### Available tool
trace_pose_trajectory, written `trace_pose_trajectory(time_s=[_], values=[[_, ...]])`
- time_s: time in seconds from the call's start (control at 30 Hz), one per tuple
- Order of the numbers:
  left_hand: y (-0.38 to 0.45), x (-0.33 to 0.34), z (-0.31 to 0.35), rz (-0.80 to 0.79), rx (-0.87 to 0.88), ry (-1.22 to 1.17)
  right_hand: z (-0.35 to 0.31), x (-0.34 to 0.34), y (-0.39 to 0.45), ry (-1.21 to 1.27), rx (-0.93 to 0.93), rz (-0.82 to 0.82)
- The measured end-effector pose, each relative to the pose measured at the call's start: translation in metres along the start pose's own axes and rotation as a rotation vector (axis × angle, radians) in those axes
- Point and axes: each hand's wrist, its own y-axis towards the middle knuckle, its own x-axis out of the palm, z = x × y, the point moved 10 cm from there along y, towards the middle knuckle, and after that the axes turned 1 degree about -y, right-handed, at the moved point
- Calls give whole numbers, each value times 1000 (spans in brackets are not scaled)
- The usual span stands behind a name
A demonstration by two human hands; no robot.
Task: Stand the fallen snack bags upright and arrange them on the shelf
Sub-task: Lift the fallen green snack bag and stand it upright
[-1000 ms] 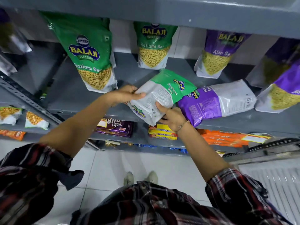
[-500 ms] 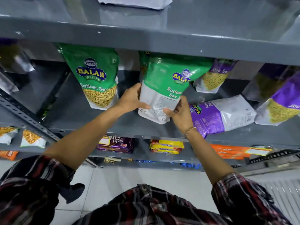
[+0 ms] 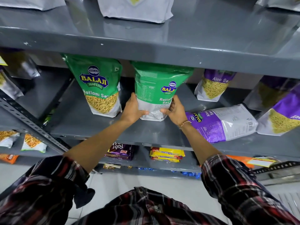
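Note:
A green Ratlami Sev bag (image 3: 159,85) stands upright on the grey shelf (image 3: 100,127), its back side toward me. My left hand (image 3: 134,109) grips its lower left edge and my right hand (image 3: 176,109) grips its lower right edge. To its left another green Ratlami Sev bag (image 3: 99,85) stands upright, front facing me. A purple Aloo Sev bag (image 3: 220,123) lies flat on its side just right of my right wrist. Behind it a second purple Aloo Sev bag (image 3: 214,86) stands upright. The held bag hides whatever stands behind it.
More purple bags (image 3: 282,114) lean at the far right. The shelf above (image 3: 146,51) overhangs the bag tops and carries white bags (image 3: 134,8). Biscuit packs (image 3: 167,154) lie on the shelf below. A slotted upright post (image 3: 32,125) runs diagonally at left.
Both hands lifted the green bag from lying flat, turned it upright and set its base down further back on the shelf, to the right of the standing green bag.

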Motion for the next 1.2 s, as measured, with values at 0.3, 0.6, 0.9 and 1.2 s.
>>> trace_pose_trajectory(time_s=[0.3, 0.6, 0.9, 1.2], values=[[-41, -19, 22, 226, 177, -64, 26, -17, -6, -84, 125, 151], [-58, 16, 35, 22, 270, -100, 21, -7, -64, -87, 100, 464], [-39, 4, 3, -63, 113, -199, 3, 59, -78, -58, 4, 197], [-2, -15, -4, -252, 6, 115, 6, -10, 9, -369, 23, -150]])
